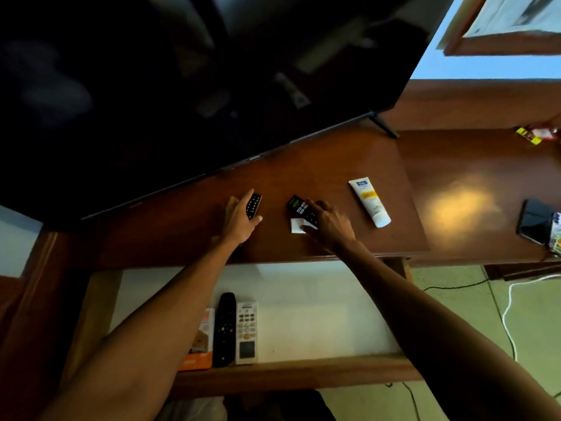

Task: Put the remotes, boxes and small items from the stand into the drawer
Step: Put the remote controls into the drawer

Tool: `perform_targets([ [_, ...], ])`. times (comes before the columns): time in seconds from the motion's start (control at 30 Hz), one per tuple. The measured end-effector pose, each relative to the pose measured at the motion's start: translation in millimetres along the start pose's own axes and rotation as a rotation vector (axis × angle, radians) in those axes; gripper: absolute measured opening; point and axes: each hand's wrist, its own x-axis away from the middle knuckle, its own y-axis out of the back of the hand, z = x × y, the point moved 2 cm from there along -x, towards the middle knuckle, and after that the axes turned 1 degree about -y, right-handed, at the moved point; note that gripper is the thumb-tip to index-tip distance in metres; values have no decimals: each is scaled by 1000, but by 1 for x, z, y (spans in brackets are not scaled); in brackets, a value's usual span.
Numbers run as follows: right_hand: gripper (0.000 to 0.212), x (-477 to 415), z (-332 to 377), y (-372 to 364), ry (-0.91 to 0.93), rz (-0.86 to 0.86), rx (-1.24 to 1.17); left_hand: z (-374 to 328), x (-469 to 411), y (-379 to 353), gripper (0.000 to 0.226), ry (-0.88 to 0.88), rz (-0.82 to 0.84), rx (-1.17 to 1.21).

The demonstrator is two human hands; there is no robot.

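Note:
On the brown wooden stand point(334, 165), my left hand point(238, 218) grips a small black remote point(253, 205). My right hand point(329, 221) lies over a second black remote point(299, 206) with coloured buttons and touches a small white item point(296, 225) beside it. A white tube point(368, 202) with a yellow label rests to the right. Below, the open drawer point(303, 314) with a white bottom holds a long black remote point(224, 329), a white remote point(246, 332) and an orange box point(200, 344), side by side at its left front.
A large dark TV point(182, 86) stands on the stand behind my hands, its foot point(384, 126) at the right. A dark phone point(534, 221) and a colourful packet point(531, 135) sit far right. Cables point(507, 311) trail on the green floor.

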Motion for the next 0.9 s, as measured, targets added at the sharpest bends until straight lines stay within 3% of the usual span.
perform_targets([
  [0.2, 58, 1, -1, 6, 89, -21, -29, -11, 7, -1, 73, -6, 20, -69],
  [0.33, 61, 22, 0, 11, 114, -91, -108, -15, 41, 1, 73, -94, 11, -30],
  [0.6, 57, 112, 9, -8, 201, -72, -94, -2, 126, -24, 75, -290, 147, -49],
  [0.9, 55, 199, -7, -75, 11, -10, -49, 33, 189, -77, 74, -213, 175, -33],
])
